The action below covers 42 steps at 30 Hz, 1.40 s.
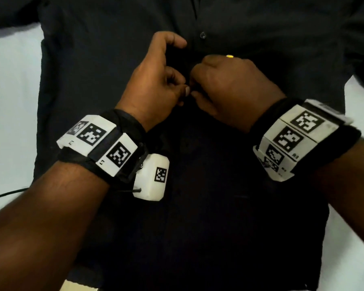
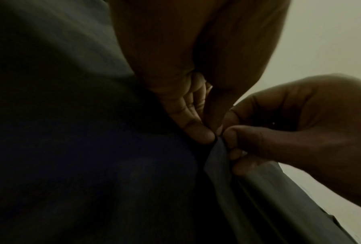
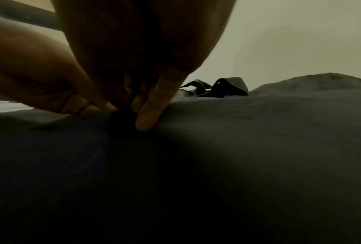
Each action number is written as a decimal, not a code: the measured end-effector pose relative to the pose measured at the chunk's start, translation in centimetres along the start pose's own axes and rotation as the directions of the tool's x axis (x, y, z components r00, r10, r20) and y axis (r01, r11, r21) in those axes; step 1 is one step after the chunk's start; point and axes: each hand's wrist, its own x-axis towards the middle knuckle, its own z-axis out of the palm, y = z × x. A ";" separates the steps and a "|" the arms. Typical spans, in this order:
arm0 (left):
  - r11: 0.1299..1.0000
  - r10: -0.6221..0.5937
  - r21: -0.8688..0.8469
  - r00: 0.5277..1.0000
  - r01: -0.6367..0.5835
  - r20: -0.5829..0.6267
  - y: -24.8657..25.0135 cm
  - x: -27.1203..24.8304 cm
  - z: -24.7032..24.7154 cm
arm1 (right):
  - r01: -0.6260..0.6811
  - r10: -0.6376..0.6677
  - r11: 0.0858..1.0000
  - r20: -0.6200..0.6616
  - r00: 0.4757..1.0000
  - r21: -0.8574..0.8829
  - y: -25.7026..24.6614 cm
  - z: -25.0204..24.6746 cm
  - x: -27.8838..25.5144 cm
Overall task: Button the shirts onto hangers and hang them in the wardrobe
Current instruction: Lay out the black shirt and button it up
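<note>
A black shirt (image 1: 105, 85) lies front-up and spread out, filling most of the frame, on a white surface (image 1: 11, 101) that shows at the left and right edges; whether that is a bed or a worktop is unclear. At the centre of the frame the left hand (image 1: 153, 85) and the right hand (image 1: 225, 85) meet over the shirt's front strip, each pinching an edge of cloth between thumb and fingertips. One button (image 1: 202, 35) sits fastened just above them.

Judged from this grip, the likeliest slip is the button popping back out of its hole if either pinch eases before it is fully through. Black on black also makes it easy to match a button to the wrong hole, which would leave the front crooked. Pulling the two edges hard apart could strain the thread.

The button being worked is hidden behind the fingers in every view, so I cannot tell whether it is through. The wrist views are dark and show little beyond cloth and fingertips. No hanger can be made out clearly, and no wardrobe is in view.
</note>
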 end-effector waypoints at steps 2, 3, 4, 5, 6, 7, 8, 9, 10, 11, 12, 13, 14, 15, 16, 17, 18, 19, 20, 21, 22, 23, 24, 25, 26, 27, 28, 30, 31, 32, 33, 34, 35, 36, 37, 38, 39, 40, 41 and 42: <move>1.000 0.026 -0.004 1.000 -0.026 -0.013 0.0 0.1 -0.1 | 0.037 -0.035 0.995 0.022 0.999 -0.094 -0.3 -0.2 0.3; 0.999 0.034 0.000 0.999 -0.034 -0.018 0.0 0.1 -0.1 | 0.042 -0.037 0.988 0.036 0.999 -0.150 -0.4 -0.2 0.4; 0.999 0.037 0.003 0.999 -0.037 -0.021 -0.1 0.2 -0.1 | 0.043 -0.032 0.982 0.062 0.998 -0.186 -0.6 -0.3 0.6; 0.999 0.034 -0.003 0.999 -0.034 -0.021 -0.1 0.1 -0.1 | 0.037 -0.024 0.979 0.068 0.997 -0.199 -0.8 -0.3 0.8; 0.999 0.030 -0.021 0.999 -0.031 -0.020 -0.1 0.1 -0.2 | 0.031 -0.018 0.978 0.067 0.998 -0.204 -0.9 -0.4 1.0; 0.998 0.028 -0.047 0.999 -0.029 -0.017 -0.2 0.1 -0.2 | 0.028 -0.014 0.979 0.066 0.998 -0.203 -0.9 -0.5 1.2; 0.996 0.027 -0.081 1.000 -0.028 -0.013 -0.3 0.1 -0.2 | 0.023 -0.015 0.985 0.047 0.999 -0.174 -0.7 -0.6 1.3; 0.992 0.027 -0.124 1.000 -0.028 -0.009 -0.4 0.0 -0.3 | 0.002 0.000 0.996 0.015 1.000 -0.089 -0.2 -0.7 1.4; 0.984 0.026 -0.176 1.000 -0.027 -0.008 -0.4 -0.1 -0.4 | -0.038 0.039 0.998 -0.015 0.999 0.059 0.4 -0.8 1.4; 0.971 0.022 -0.237 1.000 -0.024 -0.011 -0.5 -0.2 -0.4 | -0.082 0.093 0.964 -0.033 0.995 0.254 1.1 -0.9 1.2; 0.954 0.015 -0.299 1.000 -0.019 -0.016 -0.6 -0.4 -0.5 | -0.116 0.143 0.887 -0.028 0.989 0.448 1.7 -1.0 0.9; 0.936 0.002 -0.352 1.000 -0.008 -0.017 -0.8 -0.5 -0.4 | -0.138 0.173 0.791 -0.002 0.985 0.596 2.1 -1.0 0.6; 0.922 -0.015 -0.387 1.000 0.010 -0.011 -0.9 -0.6 -0.3 | -0.149 0.180 0.709 0.027 0.983 0.689 2.4 -1.0 0.3; 0.918 -0.032 -0.394 0.999 0.033 0.008 -0.8 -0.7 -0.2 | -0.161 0.178 0.668 0.055 0.983 0.726 2.5 -1.0 0.0; 0.930 -0.045 -0.363 0.998 0.054 0.034 -0.7 -0.8 -0.1 | -0.184 0.179 0.664 0.085 0.980 0.725 2.6 -0.9 0.0; 0.955 -0.055 -0.287 0.997 0.069 0.056 -0.5 -0.8 -0.1 | -0.223 0.197 0.684 0.119 0.973 0.694 2.6 -0.7 0.0; 0.982 -0.061 -0.173 0.996 0.071 0.062 -0.2 -0.7 0.0 | -0.275 0.236 0.712 0.149 0.960 0.647 2.6 -0.4 0.0; 0.997 -0.059 -0.045 0.997 0.061 0.041 -0.1 -0.7 0.0 | -0.327 0.294 0.742 0.154 0.943 0.586 2.7 -0.1 0.0; 0.996 -0.051 0.074 0.999 0.052 -0.010 0.1 -0.8 0.1 | -0.363 0.357 0.766 0.120 0.927 0.530 2.6 0.3 -0.2; 0.985 -0.033 0.165 0.996 0.046 -0.081 0.3 -1.1 0.2 | -0.385 0.414 0.780 0.054 0.909 0.493 2.3 0.6 -0.6; 0.973 -0.003 0.229 0.988 0.039 -0.153 0.4 -1.7 0.4 | -0.393 0.463 0.780 -0.027 0.886 0.486 1.7 0.9 -1.2; 0.962 0.016 0.269 0.978 0.041 -0.206 0.6 -2.7 0.6 | -0.391 0.502 0.771 -0.103 0.858 0.502 0.7 1.2 -2.1; 0.952 0.015 0.301 0.972 0.057 -0.233 0.7 -3.9 1.0 | -0.381 0.525 0.764 -0.158 0.836 0.521 -0.4 1.7 -3.0; 0.936 -0.015 0.340 0.975 0.092 -0.220 0.7 -5.4 1.4 | -0.376 0.529 0.764 -0.177 0.830 0.525 -1.6 2.2 -4.0; 0.912 -0.077 0.385 0.982 0.141 -0.175 0.6 -7.0 1.9 | -0.383 0.521 0.767 -0.152 0.840 0.515 -2.8 2.9 -5.0; 0.889 -0.161 0.415 0.980 0.194 -0.114 0.4 -8.8 2.5 | -0.407 0.512 0.763 -0.085 0.855 0.502 -4.0 3.6 -5.9; 0.878 -0.221 0.422 0.973 0.226 -0.062 0.1 -10.6 3.1 | -0.441 0.508 0.751 -0.002 0.862 0.491 -5.1 4.2 -6.6; 0.878 -0.182 0.448 0.983 0.168 -0.012 -0.7 -13.3 3.9 | -0.518 0.536 0.710 0.112 0.837 0.477 -6.8 5.1 -7.4; 0.864 -0.136 0.490 0.991 0.117 0.003 -1.0 -14.3 4.2 | -0.551 0.561 0.686 0.136 0.816 0.475 -7.3 5.2 -7.5; 0.854 -0.113 0.514 0.993 0.086 0.021 -1.3 -15.1 4.5 | -0.578 0.586 0.666 0.149 0.797 0.471 -7.9 5.2 -7.5; 0.845 -0.112 0.529 0.993 0.074 0.039 -1.4 -15.7 5.0 | -0.608 0.612 0.651 0.161 0.775 0.455 -8.2 5.1 -7.3; 0.841 -0.092 0.538 0.994 0.047 0.057 -1.5 -16.3 5.4 | -0.637 0.634 0.642 0.172 0.754 0.426 -8.6 5.0 -7.0; 0.840 -0.071 0.541 0.995 0.024 0.065 -1.5 -17.0 5.9 | -0.659 0.649 0.642 0.179 0.739 0.392 -8.8 4.9 -6.6; 0.847 -0.042 0.532 0.998 0.012 0.045 -1.6 -17.5 6.1 | -0.673 0.659 0.647 0.181 0.730 0.358 -8.9 4.9 -6.2; 0.873 -0.037 0.486 0.999 0.028 0.008 -1.7 -18.0 6.2 | -0.680 0.664 0.654 0.179 0.726 0.332 -9.0 4.9 -5.8; 0.912 -0.035 0.407 0.999 0.045 -0.030 -2.1 -18.3 6.1 | -0.682 0.669 0.660 0.167 0.724 0.315 -9.0 4.8 -5.4; 0.938 -0.054 0.340 0.998 0.065 -0.043 -2.6 -18.7 5.8 | -0.681 0.671 0.666 0.153 0.725 0.306 -9.0 4.7 -5.2; 0.951 -0.054 0.305 0.998 0.056 -0.015 -3.0 -19.1 5.6 | -0.677 0.671 0.671 0.140 0.728 0.303 -9.0 4.5 -5.1; 0.948 -0.035 0.318 0.998 0.017 0.050 -3.1 -19.4 5.3 | -0.671 0.668 0.676 0.131 0.733 0.305 -9.0 4.3 -5.1; 0.943 -0.003 0.329 0.991 -0.043 0.135 -3.3 -19.8 5.2 | -0.664 0.660 0.682 0.131 0.739 0.308 -9.0 4.1 -5.2</move>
